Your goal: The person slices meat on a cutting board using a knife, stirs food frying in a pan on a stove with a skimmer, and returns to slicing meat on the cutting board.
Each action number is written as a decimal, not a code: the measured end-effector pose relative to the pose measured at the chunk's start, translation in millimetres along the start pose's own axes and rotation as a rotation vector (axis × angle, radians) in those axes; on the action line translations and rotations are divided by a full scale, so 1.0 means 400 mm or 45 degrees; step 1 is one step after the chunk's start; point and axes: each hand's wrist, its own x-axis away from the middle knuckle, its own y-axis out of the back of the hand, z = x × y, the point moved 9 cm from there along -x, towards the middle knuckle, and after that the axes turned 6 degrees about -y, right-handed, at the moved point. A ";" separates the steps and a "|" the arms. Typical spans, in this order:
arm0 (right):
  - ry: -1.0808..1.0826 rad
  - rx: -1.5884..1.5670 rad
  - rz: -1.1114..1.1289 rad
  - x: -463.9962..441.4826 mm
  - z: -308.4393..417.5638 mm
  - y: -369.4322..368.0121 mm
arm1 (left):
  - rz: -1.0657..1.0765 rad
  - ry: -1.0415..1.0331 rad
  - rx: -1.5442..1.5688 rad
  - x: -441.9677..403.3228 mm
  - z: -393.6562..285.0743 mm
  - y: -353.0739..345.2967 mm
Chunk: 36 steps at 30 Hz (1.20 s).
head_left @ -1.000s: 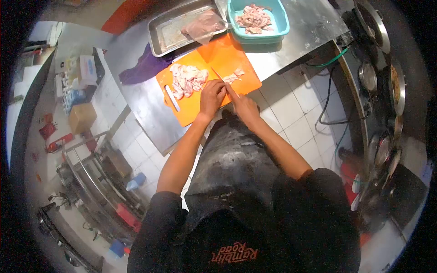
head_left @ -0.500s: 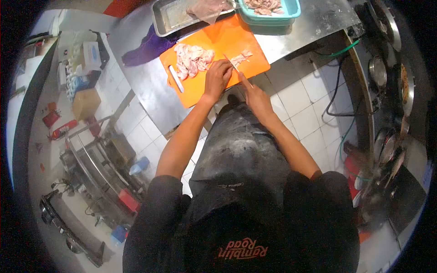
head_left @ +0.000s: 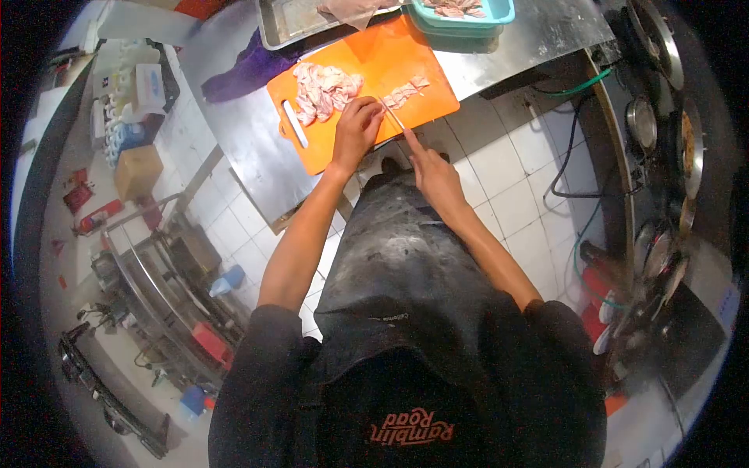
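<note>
An orange cutting board (head_left: 425,58) lies on the metal table, with a heap of pale pink raw meat (head_left: 324,92) on its left half. My left hand (head_left: 359,131) is closed at the board's near edge, its bent fingertips pressing on a bit of meat mostly hidden beneath them. In my right hand (head_left: 435,175) is a knife (head_left: 394,117), gripped by the handle with the forefinger stretched along it. The narrow blade points away from me, right beside the left fingertips. Cut meat pieces (head_left: 406,92) lie in a small row just right of the blade.
Behind the board stand a metal tray (head_left: 273,35) and a teal tub (head_left: 460,35) containing more meat. A purple cloth (head_left: 250,72) lies left on the metal table (head_left: 242,140). Pans (head_left: 690,148) line the right side. White floor tiles (head_left: 507,183) show below the table edge.
My left hand has shifted slightly left along the meat, and the knife has followed. The row of cut pieces looks longer toward the blade. The whole view has moved a little.
</note>
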 end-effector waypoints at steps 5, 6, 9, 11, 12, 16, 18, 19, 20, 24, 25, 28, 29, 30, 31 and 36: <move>0.023 0.085 -0.001 -0.006 -0.012 -0.044 | 0.002 -0.019 -0.046 -0.010 -0.006 -0.004; 0.025 0.086 0.001 -0.008 -0.007 -0.041 | 0.000 -0.016 -0.047 -0.014 -0.009 -0.005; -0.018 0.103 0.032 -0.018 -0.002 -0.041 | 0.016 0.035 -0.020 -0.026 -0.003 -0.003; -0.020 0.106 0.053 -0.012 -0.012 -0.039 | 0.035 -0.011 -0.026 -0.031 -0.015 -0.003; -0.020 0.107 0.055 -0.012 -0.011 -0.037 | 0.036 -0.009 -0.026 -0.032 -0.014 -0.003; -0.005 0.083 0.027 -0.039 0.006 -0.048 | 0.086 -0.050 -0.078 -0.035 -0.016 -0.012; 0.028 0.065 -0.019 -0.091 0.025 -0.073 | 0.095 -0.057 -0.074 -0.028 -0.014 -0.011; 0.056 0.080 -0.064 -0.135 0.035 -0.087 | 0.116 -0.053 -0.099 -0.030 -0.009 -0.015; 0.079 0.094 -0.108 -0.152 0.036 -0.096 | 0.140 -0.048 -0.121 -0.026 -0.005 -0.022; 0.113 0.050 -0.155 -0.100 0.023 -0.079 | 0.171 -0.028 -0.129 -0.036 -0.010 -0.030; 0.034 0.068 -0.047 -0.058 0.006 -0.078 | 0.156 -0.047 -0.127 -0.038 -0.013 -0.029; -0.028 0.080 0.060 -0.037 -0.004 -0.091 | 0.124 -0.045 -0.116 -0.030 -0.011 -0.022; -0.022 0.068 0.033 -0.040 -0.002 -0.089 | 0.114 -0.050 -0.098 -0.031 -0.012 -0.022; -0.024 0.067 0.032 -0.068 0.002 -0.099 | 0.116 -0.052 -0.098 -0.029 -0.012 -0.022; 0.038 0.048 -0.036 -0.112 0.018 -0.104 | 0.131 -0.040 -0.101 -0.025 -0.010 -0.023; 0.117 -0.038 -0.155 -0.121 0.036 -0.076 | 0.139 -0.029 -0.141 -0.042 -0.014 -0.025</move>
